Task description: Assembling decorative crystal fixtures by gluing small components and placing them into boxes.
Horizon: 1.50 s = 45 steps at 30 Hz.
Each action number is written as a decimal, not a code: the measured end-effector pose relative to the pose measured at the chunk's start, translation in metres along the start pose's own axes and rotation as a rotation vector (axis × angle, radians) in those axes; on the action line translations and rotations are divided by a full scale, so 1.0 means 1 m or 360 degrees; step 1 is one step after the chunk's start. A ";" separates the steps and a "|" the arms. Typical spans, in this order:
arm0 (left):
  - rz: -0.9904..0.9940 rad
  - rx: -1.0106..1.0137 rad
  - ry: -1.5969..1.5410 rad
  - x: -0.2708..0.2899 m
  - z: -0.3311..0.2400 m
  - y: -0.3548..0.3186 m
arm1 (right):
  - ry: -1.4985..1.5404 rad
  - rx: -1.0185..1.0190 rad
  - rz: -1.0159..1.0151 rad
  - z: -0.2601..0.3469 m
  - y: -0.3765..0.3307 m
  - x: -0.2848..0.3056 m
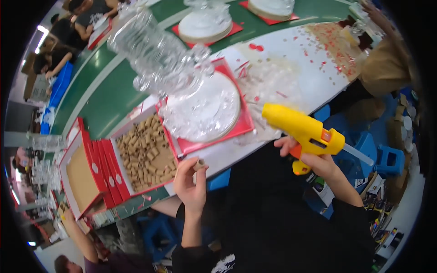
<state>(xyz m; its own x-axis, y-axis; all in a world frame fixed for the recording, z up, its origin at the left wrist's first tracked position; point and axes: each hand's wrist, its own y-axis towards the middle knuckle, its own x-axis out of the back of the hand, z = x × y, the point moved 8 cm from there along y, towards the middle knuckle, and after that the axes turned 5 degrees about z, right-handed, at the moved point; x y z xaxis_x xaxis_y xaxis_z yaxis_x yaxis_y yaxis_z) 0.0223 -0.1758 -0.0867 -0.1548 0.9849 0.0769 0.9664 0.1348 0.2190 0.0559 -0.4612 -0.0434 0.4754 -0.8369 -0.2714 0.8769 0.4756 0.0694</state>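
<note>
My right hand [321, 161] is wrapped round the handle of a yellow hot glue gun [291, 123], its nozzle end toward the table. A whitish glue stick [358, 154] pokes out of the gun's back. Between the thumb and fingers of my left hand [190, 189] is a short brown cardboard tube [199, 164]. In front of my hands, a round white board [223, 102] rests on a red square box part [246, 119]. Clear crinkled plastic [159, 59] covers part of the board and rises beyond it. To the left, a red-edged box [154, 185] holds many similar tubes.
Left of the tubes lies an open red box [82, 177]. Red and tan scraps [325, 54] litter the white tabletop [314, 88]. More white rounds [205, 27] sit on the green conveyor [107, 107]. Blue stools [390, 160] stand at right; other people [93, 20] sit nearby.
</note>
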 end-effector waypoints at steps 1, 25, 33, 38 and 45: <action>-0.0030 0.0040 0.0032 0.003 -0.002 0.000 | 0.0038 -0.0036 0.0028 -0.003 0.000 -0.007; 0.0028 0.0141 -0.0244 0.004 -0.012 0.000 | 0.0285 -0.0599 0.0716 -0.045 0.000 -0.069; 0.0055 0.0120 -0.0218 0.004 -0.012 -0.002 | 0.0324 -0.0561 0.0669 -0.044 0.003 -0.069; 0.0045 0.0020 -0.0329 0.004 -0.015 -0.004 | 0.0368 -0.0572 0.0655 -0.047 0.003 -0.067; 0.0052 -0.0027 -0.0352 0.003 -0.016 -0.002 | 0.0461 -0.0572 0.0572 -0.050 0.003 -0.065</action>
<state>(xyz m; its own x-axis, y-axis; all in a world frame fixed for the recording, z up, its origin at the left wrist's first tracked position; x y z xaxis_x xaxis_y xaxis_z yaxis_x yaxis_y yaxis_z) 0.0164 -0.1746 -0.0712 -0.0729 0.9887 -0.1307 0.9662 0.1025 0.2364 0.0241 -0.3918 -0.0734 0.6551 -0.5220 -0.5462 0.5612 0.8202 -0.1108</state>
